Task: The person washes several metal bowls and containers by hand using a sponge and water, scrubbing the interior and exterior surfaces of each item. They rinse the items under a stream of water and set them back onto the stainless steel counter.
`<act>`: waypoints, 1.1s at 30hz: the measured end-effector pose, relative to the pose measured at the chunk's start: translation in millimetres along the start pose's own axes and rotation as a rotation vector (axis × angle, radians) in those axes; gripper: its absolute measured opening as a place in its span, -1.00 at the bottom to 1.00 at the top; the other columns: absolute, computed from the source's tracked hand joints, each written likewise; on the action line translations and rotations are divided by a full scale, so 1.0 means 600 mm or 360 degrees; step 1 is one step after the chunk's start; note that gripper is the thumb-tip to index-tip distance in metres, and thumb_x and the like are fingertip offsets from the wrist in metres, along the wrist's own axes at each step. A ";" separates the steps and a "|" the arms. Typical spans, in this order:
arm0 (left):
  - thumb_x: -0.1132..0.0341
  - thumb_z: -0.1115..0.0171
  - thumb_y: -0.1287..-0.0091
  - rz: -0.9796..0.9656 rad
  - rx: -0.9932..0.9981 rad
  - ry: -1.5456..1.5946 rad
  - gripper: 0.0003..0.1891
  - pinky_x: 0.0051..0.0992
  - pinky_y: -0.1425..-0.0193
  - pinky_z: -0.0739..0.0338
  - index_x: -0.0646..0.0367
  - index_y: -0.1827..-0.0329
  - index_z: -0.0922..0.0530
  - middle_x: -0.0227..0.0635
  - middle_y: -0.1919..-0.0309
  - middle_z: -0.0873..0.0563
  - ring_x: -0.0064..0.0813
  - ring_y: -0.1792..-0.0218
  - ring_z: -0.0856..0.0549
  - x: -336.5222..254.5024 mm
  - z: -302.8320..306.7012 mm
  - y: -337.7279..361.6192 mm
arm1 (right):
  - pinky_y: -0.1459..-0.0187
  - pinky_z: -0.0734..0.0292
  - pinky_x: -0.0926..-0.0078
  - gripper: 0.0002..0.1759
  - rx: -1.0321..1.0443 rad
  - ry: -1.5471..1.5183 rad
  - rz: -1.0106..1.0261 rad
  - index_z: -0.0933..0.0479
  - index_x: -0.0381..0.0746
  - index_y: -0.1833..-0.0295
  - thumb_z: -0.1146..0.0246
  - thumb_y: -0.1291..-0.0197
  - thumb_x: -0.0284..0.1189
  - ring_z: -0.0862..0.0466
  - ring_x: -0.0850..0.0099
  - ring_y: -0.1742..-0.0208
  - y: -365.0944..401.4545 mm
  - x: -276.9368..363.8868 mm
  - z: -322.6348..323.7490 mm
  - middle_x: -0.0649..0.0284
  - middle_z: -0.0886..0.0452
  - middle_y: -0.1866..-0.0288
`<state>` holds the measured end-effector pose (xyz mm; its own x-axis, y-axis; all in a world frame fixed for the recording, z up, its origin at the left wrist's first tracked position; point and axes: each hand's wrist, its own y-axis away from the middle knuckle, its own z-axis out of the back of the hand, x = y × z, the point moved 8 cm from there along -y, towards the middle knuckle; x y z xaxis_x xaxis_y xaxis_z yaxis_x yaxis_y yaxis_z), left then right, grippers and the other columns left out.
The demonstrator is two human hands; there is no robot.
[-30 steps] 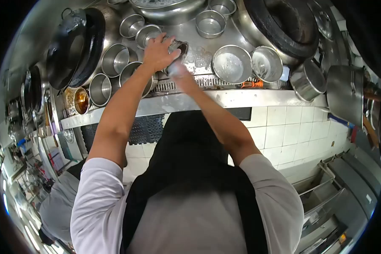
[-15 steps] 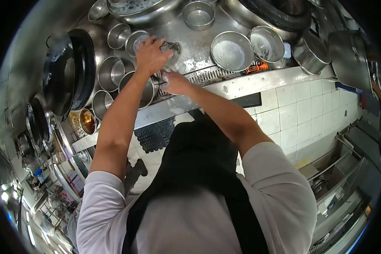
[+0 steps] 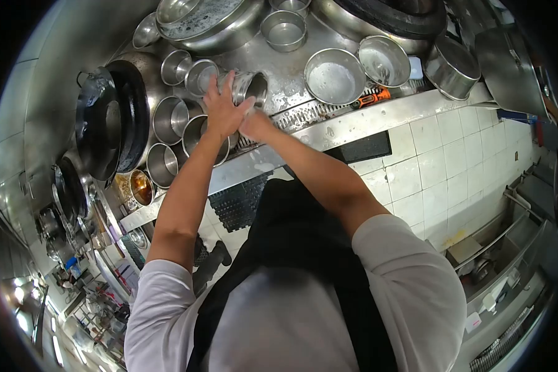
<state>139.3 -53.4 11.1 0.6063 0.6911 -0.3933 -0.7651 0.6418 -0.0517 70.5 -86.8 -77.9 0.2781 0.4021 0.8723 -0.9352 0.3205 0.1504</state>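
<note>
A small metal pot (image 3: pixel 260 90) lies tilted on the wet steel worktop, its mouth turned to the right. My left hand (image 3: pixel 225 113) rests against its left side with fingers spread and stretched out. Close by, at the near end of the pot, is my right hand (image 3: pixel 257 126); motion blurs its fingers, so anything in them cannot be made out. Left of the hands stand several open metal pots, among them a round pot (image 3: pixel 201 77) near my left fingertips and a larger pot (image 3: pixel 196 137) partly behind my left forearm.
Farther right on the worktop are a wide pan (image 3: pixel 335 75), another pan (image 3: pixel 384 61) and an orange-handled tool (image 3: pixel 372 98) by the slotted drain (image 3: pixel 304 116). Large dark woks (image 3: pixel 99 127) lean at left. A big basin (image 3: pixel 229 38) stands at the back.
The small pot has turned, and its open mouth now shows more. My left fingers point more upward. My right hand stays close to the pot; the camera view has shifted slightly.
</note>
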 end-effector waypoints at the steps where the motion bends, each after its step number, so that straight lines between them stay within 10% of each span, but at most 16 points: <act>1: -0.10 -0.37 -0.12 -0.0031 0.0046 -0.0056 -0.19 0.03 -0.46 -0.20 -0.13 -0.48 -0.35 0.07 -0.50 -0.17 0.25 -0.37 -0.28 -0.005 -0.003 -0.010 | -0.17 -0.50 0.09 -0.68 -0.0062 -0.0042 0.0082 -0.64 -0.31 0.11 -0.21 -0.06 -0.36 -0.64 -0.03 -0.08 0.004 0.008 0.003 -0.14 -0.66 0.03; 9: 0.01 -0.31 -0.11 0.0040 0.0343 -0.0301 -0.29 -0.03 -0.44 -0.26 -0.16 -0.42 -0.43 -0.05 -0.48 -0.26 0.16 -0.39 -0.30 -0.034 -0.022 -0.087 | -0.05 -0.53 0.09 -0.71 0.0495 0.1369 0.0592 -0.72 -0.24 0.22 -0.20 -0.06 -0.31 -0.69 0.10 -0.01 -0.041 -0.044 -0.007 0.05 -0.73 0.12; 10: 0.01 -0.31 -0.11 0.0035 0.0322 -0.0307 -0.28 -0.02 -0.44 -0.26 -0.16 -0.42 -0.44 -0.05 -0.47 -0.27 0.15 -0.38 -0.31 -0.037 -0.020 -0.086 | -0.09 -0.51 0.15 -0.70 0.0825 0.1137 0.0363 -0.72 -0.23 0.23 -0.19 -0.09 -0.28 -0.66 0.15 -0.09 -0.023 -0.024 -0.012 0.08 -0.72 0.09; 13: -0.01 -0.30 -0.11 0.0056 0.0298 -0.0320 -0.29 0.00 -0.45 -0.25 -0.17 -0.42 -0.44 -0.05 -0.46 -0.30 0.14 -0.37 -0.33 -0.037 -0.018 -0.075 | -0.12 -0.49 0.18 -0.67 0.0361 0.0458 0.0232 -0.71 -0.24 0.23 -0.20 -0.09 -0.22 -0.64 0.21 -0.14 0.008 0.008 -0.002 0.08 -0.71 0.04; 21: -0.33 -0.21 -0.16 0.0415 0.0595 -0.0364 -0.16 0.09 -0.47 -0.17 -0.02 -0.44 -0.42 0.01 -0.50 -0.21 0.16 -0.46 -0.21 -0.040 -0.037 -0.130 | -0.06 -0.52 0.12 -0.75 -0.0017 0.1236 0.0582 -0.74 -0.11 0.28 -0.14 -0.14 -0.33 -0.71 0.22 0.08 -0.042 -0.022 0.035 0.10 -0.73 0.15; 24: -0.40 -0.24 -0.12 -0.0074 0.0182 -0.0219 -0.07 0.08 -0.49 -0.11 -0.01 -0.47 -0.37 0.09 -0.51 -0.16 0.20 -0.46 -0.18 -0.039 -0.025 -0.112 | -0.02 -0.56 0.11 -0.75 0.0420 0.1071 0.0517 -0.72 -0.17 0.23 -0.14 -0.15 -0.36 -0.73 0.13 0.11 -0.032 -0.027 -0.006 0.05 -0.73 0.17; 28: -0.22 -0.36 -0.12 -0.0069 0.0086 -0.0133 -0.09 0.01 -0.49 -0.16 -0.07 -0.52 -0.27 0.11 -0.52 -0.12 0.23 -0.43 -0.22 -0.031 -0.006 -0.015 | -0.12 -0.52 0.11 -0.69 0.0236 -0.0103 0.0065 -0.63 -0.32 0.10 -0.14 -0.16 -0.36 -0.65 -0.03 -0.04 -0.023 -0.015 0.005 -0.08 -0.69 0.03; 33: -0.09 -0.30 -0.13 -0.0092 0.0312 -0.0311 -0.24 -0.02 -0.43 -0.26 -0.16 -0.46 -0.38 0.01 -0.48 -0.23 0.17 -0.37 -0.31 -0.038 -0.025 -0.070 | -0.21 -0.45 0.07 -0.65 0.0163 0.0709 0.0527 -0.66 -0.30 0.04 -0.12 -0.19 -0.35 -0.62 0.05 -0.18 0.027 -0.021 0.014 -0.07 -0.66 -0.08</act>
<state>154.6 -100.9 8.6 0.6927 0.6902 -0.2092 -0.6829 0.7210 0.1172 49.9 -93.8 -82.3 0.0108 0.7974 0.6033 -0.9986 0.0395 -0.0343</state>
